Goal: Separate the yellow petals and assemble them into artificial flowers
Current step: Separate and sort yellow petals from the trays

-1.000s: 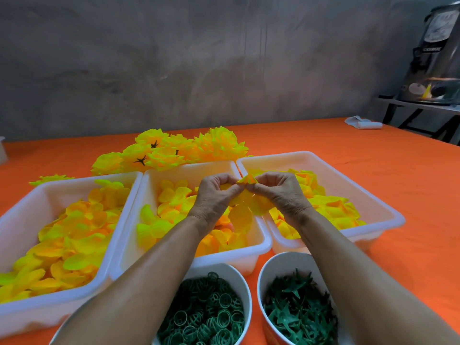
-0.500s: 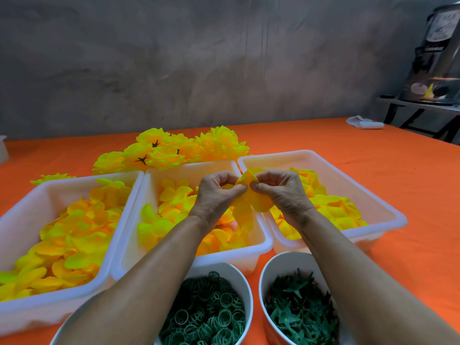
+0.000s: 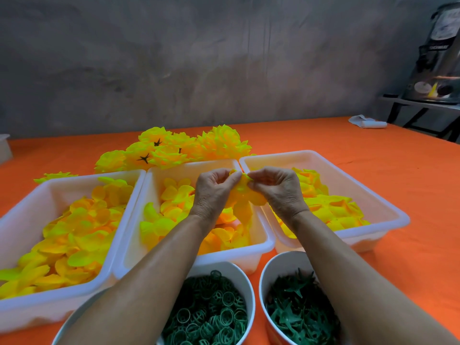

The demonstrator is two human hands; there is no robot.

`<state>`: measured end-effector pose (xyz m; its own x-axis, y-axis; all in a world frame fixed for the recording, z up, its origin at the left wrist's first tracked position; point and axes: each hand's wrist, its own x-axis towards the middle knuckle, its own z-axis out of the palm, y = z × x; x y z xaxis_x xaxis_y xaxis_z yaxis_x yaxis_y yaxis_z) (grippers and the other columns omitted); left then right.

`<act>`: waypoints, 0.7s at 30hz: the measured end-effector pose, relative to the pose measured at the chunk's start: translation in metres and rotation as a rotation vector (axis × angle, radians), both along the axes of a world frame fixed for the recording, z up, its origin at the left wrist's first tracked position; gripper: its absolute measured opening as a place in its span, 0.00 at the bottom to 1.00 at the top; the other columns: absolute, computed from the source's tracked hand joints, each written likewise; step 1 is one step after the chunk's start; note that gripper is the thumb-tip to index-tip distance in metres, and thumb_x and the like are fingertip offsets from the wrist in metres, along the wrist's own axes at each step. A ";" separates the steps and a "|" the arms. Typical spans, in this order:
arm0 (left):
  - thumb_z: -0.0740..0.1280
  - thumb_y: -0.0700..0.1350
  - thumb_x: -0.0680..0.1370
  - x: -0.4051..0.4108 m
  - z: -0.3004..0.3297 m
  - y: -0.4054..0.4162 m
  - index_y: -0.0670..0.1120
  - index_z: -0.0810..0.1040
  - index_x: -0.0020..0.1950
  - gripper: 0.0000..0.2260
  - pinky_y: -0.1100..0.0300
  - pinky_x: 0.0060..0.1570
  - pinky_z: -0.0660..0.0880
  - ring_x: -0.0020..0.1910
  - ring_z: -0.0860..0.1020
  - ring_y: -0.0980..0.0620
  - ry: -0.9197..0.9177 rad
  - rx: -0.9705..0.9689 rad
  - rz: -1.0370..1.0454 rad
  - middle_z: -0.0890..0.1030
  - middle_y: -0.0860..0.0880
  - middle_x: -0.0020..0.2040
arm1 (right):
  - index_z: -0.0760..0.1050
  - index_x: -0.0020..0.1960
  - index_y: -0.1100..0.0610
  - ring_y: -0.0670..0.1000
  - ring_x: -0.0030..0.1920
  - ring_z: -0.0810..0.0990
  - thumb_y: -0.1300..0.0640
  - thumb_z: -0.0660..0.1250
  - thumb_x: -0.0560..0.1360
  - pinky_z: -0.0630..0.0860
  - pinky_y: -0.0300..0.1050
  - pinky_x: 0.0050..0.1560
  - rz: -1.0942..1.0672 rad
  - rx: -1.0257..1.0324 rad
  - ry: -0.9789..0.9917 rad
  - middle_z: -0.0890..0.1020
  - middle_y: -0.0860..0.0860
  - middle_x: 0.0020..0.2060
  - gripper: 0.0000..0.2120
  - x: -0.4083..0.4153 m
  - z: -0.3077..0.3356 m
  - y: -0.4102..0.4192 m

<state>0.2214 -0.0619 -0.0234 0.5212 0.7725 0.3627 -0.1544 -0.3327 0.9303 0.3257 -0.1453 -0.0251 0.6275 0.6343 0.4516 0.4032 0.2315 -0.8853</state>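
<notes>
Now pinching one clump of yellow petals from both sides, left hand and right hand level, fingertips almost meeting above the middle tray's far right corner; petals hanging downward between them, equally near either hand.

Matt orange cloth covers the tabletop. The trays are smooth, glossy white plastic. The petals look like thin matt fabric, and the green rings like plastic. The wall is rough grey.

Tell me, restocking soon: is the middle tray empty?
No. The middle tray holds loose petals across its floor.
</notes>
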 end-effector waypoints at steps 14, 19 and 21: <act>0.71 0.40 0.74 0.002 -0.007 0.018 0.47 0.77 0.35 0.09 0.65 0.32 0.70 0.34 0.70 0.53 -0.091 -0.121 0.208 0.75 0.49 0.33 | 0.76 0.38 0.57 0.45 0.28 0.80 0.72 0.67 0.72 0.70 0.35 0.27 -0.060 0.146 0.141 0.80 0.49 0.29 0.11 0.007 0.006 -0.004; 0.69 0.39 0.75 0.002 -0.008 0.017 0.45 0.72 0.35 0.11 0.67 0.24 0.69 0.23 0.70 0.58 -0.081 -0.087 0.185 0.72 0.48 0.30 | 0.73 0.39 0.60 0.50 0.30 0.82 0.73 0.59 0.74 0.76 0.40 0.32 0.093 0.086 0.243 0.80 0.56 0.32 0.12 0.003 0.009 -0.004; 0.69 0.38 0.75 0.002 -0.007 0.016 0.43 0.73 0.37 0.09 0.66 0.24 0.71 0.22 0.72 0.59 -0.080 -0.076 0.173 0.73 0.46 0.31 | 0.75 0.36 0.59 0.50 0.29 0.80 0.70 0.57 0.75 0.76 0.42 0.35 0.061 0.086 0.320 0.80 0.54 0.29 0.13 0.004 0.010 -0.003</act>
<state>0.2235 -0.0462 -0.0301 0.3498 0.8748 0.3351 -0.1754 -0.2902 0.9407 0.3292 -0.1479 -0.0151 0.7084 0.6429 0.2913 0.0910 0.3261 -0.9409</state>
